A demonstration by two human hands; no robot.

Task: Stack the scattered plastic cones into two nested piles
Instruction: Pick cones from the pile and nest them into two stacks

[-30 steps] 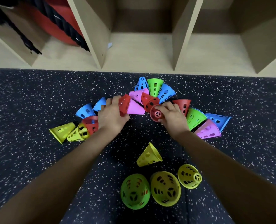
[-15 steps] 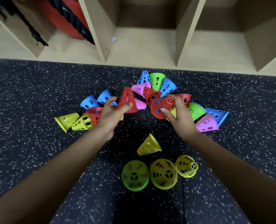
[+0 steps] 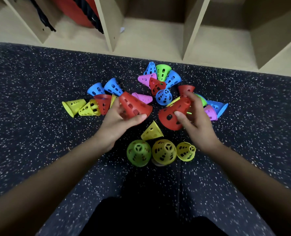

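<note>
Perforated plastic cones in blue, red, pink, green and yellow lie scattered on a dark speckled floor. My left hand grips a red cone, its wide mouth toward the right. My right hand holds another red cone, tip pointing up and away. Close to me stand a green cone and two yellow cones upright on their wide ends. A yellow cone lies on its side between my hands. A blue cone sits behind them.
Wooden shelf compartments run along the far edge of the floor; the left one holds a red ball with black rope. Yellow, red and blue cones cluster at the left, pink and blue cones at the right.
Both hands have lifted their red cones off the heap and drawn them toward me. The right hand's cone has turned from tip-facing-me to tip pointing away; a blue cone is now uncovered.
</note>
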